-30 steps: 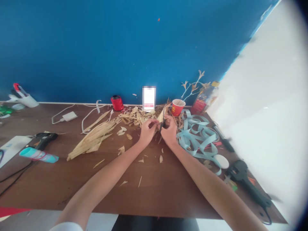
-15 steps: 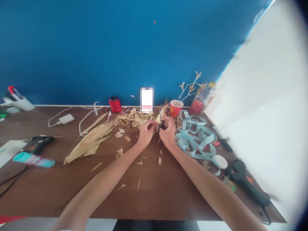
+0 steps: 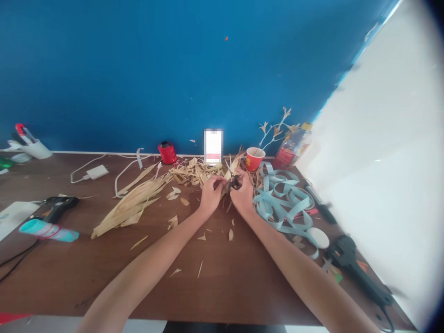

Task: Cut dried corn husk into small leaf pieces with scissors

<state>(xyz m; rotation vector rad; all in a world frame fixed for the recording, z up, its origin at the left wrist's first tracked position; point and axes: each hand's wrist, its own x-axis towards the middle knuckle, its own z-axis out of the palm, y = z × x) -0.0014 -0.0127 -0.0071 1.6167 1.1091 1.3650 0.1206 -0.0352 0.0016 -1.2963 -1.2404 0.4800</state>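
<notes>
My right hand (image 3: 242, 190) grips a small pair of dark-handled scissors (image 3: 231, 163), with its fingers in the handle loops. The blades point away from me and stand apart. Close beside it, my left hand (image 3: 211, 192) is closed in a pinch on what looks like a small piece of dried corn husk (image 3: 225, 179); most of it is hidden by the fingers. Behind both hands lies a heap of husk scraps (image 3: 190, 172). To the left is a bundle of long dried husks (image 3: 128, 208), and small cut pieces are scattered on the brown table (image 3: 222, 286).
A phone (image 3: 213, 147) leans against the blue wall. A red paper cup (image 3: 255, 159), tangled blue ribbon (image 3: 282, 194), a bottle (image 3: 290, 147) and a glue gun (image 3: 359, 266) are on the right. Leftward are a red container (image 3: 167, 152), a charger (image 3: 97, 172) and another glue gun (image 3: 57, 206).
The scissor blades have spread apart between my hands. Both hands stay in nearly the same place, and the whole view has shifted slightly.
</notes>
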